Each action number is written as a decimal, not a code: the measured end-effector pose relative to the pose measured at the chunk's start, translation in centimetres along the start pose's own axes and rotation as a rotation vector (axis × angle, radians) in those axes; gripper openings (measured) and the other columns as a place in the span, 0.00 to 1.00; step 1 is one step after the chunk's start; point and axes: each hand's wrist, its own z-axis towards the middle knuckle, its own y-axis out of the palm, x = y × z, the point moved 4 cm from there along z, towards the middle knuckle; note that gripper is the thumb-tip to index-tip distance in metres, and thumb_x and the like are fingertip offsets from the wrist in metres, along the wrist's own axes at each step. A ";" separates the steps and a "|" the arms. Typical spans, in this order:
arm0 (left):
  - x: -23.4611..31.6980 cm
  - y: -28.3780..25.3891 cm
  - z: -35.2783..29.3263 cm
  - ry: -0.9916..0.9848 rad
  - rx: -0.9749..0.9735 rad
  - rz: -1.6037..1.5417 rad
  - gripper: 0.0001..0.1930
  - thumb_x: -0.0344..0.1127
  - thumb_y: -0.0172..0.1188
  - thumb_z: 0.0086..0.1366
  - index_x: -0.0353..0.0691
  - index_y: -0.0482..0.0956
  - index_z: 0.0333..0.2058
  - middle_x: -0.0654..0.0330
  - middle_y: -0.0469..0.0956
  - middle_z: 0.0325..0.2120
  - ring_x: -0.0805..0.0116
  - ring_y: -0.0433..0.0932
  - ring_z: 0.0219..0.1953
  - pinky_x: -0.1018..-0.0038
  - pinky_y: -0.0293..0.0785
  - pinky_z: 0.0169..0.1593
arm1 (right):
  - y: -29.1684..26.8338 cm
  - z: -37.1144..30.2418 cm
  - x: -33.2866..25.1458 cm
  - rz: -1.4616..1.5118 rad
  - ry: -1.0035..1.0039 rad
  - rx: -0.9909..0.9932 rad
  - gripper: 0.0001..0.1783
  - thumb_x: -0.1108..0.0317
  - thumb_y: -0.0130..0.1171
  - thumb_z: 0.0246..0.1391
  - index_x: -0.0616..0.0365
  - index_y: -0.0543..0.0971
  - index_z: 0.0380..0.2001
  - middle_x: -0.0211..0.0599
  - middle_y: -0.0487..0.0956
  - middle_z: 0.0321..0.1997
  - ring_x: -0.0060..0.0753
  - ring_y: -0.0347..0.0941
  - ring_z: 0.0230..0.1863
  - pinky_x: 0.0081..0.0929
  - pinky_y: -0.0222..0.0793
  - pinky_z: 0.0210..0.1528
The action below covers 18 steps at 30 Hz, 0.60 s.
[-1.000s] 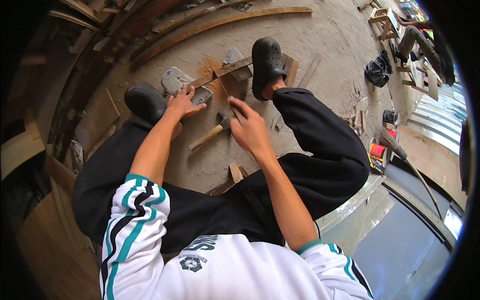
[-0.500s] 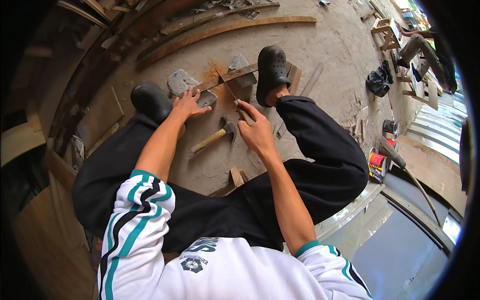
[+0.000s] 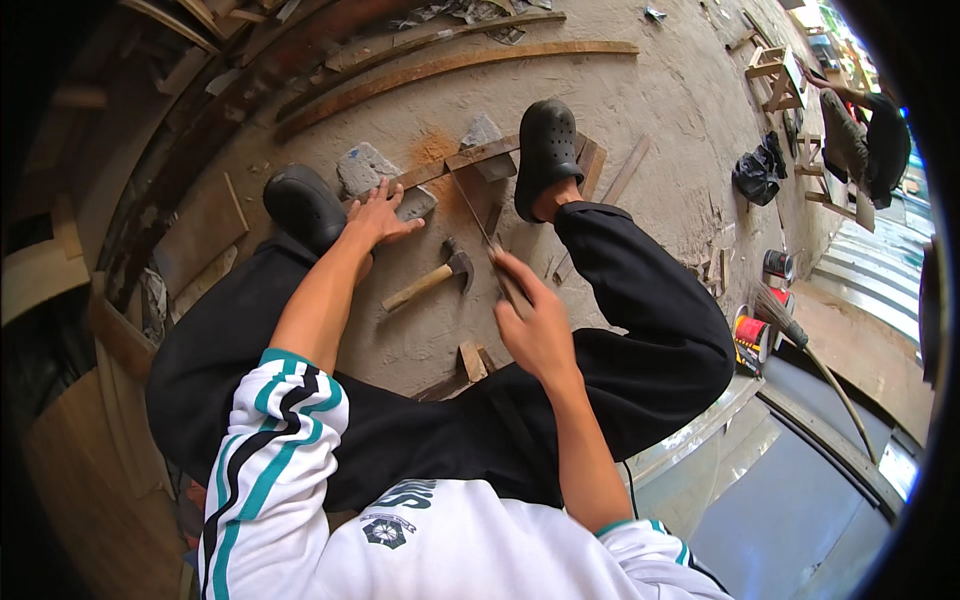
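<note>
A strip of wood [image 3: 425, 174] lies across two grey stone blocks, with my right shoe on its right part. My left hand [image 3: 376, 215] rests with spread fingers at the strip's left part, over the left block [image 3: 364, 168]. In my right hand [image 3: 533, 318] is the handle of a handsaw [image 3: 470, 207]; the fingers wrap round it. The narrow blade runs up to the strip, its far end touching the wood. Orange sawdust [image 3: 434, 146] lies on the ground around that spot. Between my arms a hammer [image 3: 432, 280] with a wooden handle lies on the ground.
Long boards [image 3: 455, 68] lie beyond my feet, and a plywood piece [image 3: 208, 225] lies at the left. To the right are a black plastic bag [image 3: 760, 170], paint cans [image 3: 750, 338] and a broom [image 3: 815, 345]. A person [image 3: 868, 140] sits at the far right near wooden stools [image 3: 776, 78].
My right hand has drawn back toward me with the handsaw, and more of the blade shows on my side of the strip. My left hand stays in place. The far person has leaned over.
</note>
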 end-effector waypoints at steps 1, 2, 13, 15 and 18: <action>0.2 0.1 -0.2 0.006 -0.009 -0.009 0.51 0.72 0.49 0.58 0.52 0.42 0.72 0.57 0.34 0.73 0.55 0.42 0.73 0.52 0.45 0.71 | -0.1 -0.3 0.2 0.024 0.007 0.003 0.29 0.75 0.52 0.47 0.57 0.74 0.57 0.48 0.79 0.53 0.45 0.75 0.56 0.30 0.67 0.58; 0.2 0.0 -0.3 0.002 -0.004 -0.004 0.51 0.72 0.49 0.58 0.52 0.42 0.72 0.56 0.34 0.73 0.55 0.42 0.73 0.52 0.45 0.71 | -0.1 -0.5 0.5 0.049 0.013 0.005 0.29 0.76 0.51 0.48 0.58 0.73 0.57 0.46 0.79 0.53 0.41 0.75 0.56 0.28 0.65 0.59; 0.1 0.5 0.2 0.018 0.010 -0.018 0.52 0.73 0.50 0.56 0.52 0.43 0.71 0.57 0.34 0.73 0.55 0.42 0.73 0.51 0.46 0.70 | 0.9 0.0 1.3 0.069 0.025 -0.028 0.29 0.78 0.50 0.47 0.60 0.73 0.57 0.47 0.78 0.56 0.38 0.74 0.58 0.27 0.64 0.61; 0.2 0.5 0.2 0.028 0.025 -0.013 0.52 0.74 0.51 0.56 0.52 0.44 0.71 0.57 0.34 0.73 0.55 0.42 0.73 0.51 0.46 0.70 | 0.2 -1.4 1.2 0.109 0.031 -0.007 0.29 0.78 0.50 0.47 0.60 0.72 0.58 0.48 0.77 0.56 0.38 0.73 0.59 0.27 0.64 0.61; 0.7 0.2 0.4 0.030 0.032 -0.012 0.53 0.74 0.51 0.55 0.53 0.44 0.71 0.57 0.34 0.73 0.55 0.42 0.73 0.50 0.46 0.70 | 2.9 3.7 4.7 0.110 -0.035 0.056 0.29 0.75 0.51 0.49 0.56 0.72 0.58 0.53 0.77 0.54 0.52 0.73 0.57 0.34 0.67 0.58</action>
